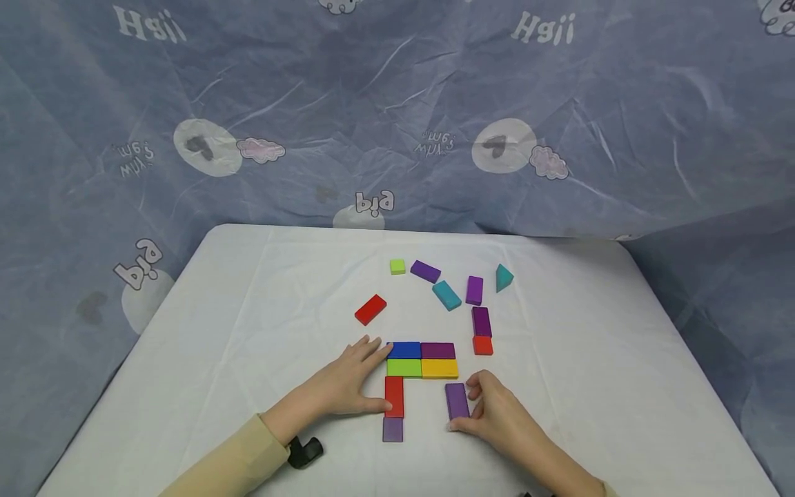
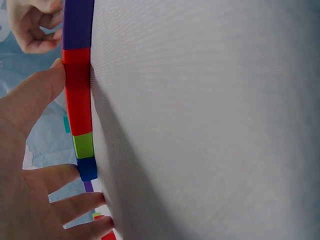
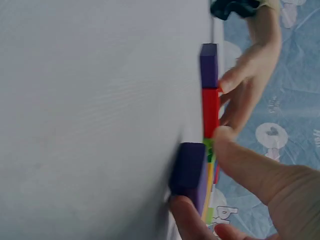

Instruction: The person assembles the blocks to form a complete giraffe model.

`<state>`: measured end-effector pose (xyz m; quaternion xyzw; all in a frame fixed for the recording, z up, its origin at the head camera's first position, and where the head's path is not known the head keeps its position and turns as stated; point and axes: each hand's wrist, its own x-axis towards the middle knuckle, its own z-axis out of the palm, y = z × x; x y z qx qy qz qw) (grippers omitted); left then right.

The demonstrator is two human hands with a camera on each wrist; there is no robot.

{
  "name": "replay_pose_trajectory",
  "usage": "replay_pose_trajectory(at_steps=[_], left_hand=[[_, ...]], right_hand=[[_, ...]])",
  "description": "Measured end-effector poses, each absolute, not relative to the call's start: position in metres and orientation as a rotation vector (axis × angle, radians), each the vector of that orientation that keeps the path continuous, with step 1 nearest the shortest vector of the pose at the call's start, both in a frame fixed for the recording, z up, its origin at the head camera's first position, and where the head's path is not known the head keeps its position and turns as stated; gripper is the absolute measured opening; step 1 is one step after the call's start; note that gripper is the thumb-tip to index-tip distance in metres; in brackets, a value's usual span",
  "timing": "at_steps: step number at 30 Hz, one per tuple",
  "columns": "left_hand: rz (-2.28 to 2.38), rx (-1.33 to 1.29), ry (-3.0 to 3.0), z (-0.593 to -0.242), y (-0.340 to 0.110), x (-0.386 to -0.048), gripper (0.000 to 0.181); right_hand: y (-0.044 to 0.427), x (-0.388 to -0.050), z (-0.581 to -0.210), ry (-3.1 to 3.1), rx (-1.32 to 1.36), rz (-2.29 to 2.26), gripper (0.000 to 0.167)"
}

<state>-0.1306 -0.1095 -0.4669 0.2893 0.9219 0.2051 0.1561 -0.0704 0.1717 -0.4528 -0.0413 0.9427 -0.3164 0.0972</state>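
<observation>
My left hand (image 1: 338, 386) lies spread beside the joined blocks, its thumb touching the red block (image 1: 394, 397) and its index finger at the blue block (image 1: 404, 350). Below the red block sits a light purple block (image 1: 393, 429). A green block (image 1: 404, 368), a yellow block (image 1: 439, 368) and a dark purple block (image 1: 437, 351) adjoin the blue one. At the right, my right hand (image 1: 503, 417) pinches a purple block (image 1: 457, 401) between thumb and fingers, below the yellow block and apart from it. The right wrist view shows this held block (image 3: 189, 167) close up.
Behind the hands lie a loose red block (image 1: 370, 310), a small green block (image 1: 397, 267), a teal block (image 1: 446, 295), a teal triangular piece (image 1: 504, 277) and purple blocks (image 1: 425, 271). Right of the joined blocks, a dark purple block (image 1: 481, 322) touches a small red one (image 1: 482, 345).
</observation>
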Motion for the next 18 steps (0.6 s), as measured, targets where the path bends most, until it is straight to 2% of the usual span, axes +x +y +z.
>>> replay_pose_trajectory(at_steps=[18], left_hand=[[0.591, 0.825, 2.643, -0.4684, -0.1096, -0.1298, 0.093]], right_hand=[[0.1688, -0.0744, -0.4571, 2.807, -0.281, -0.963, 0.051]])
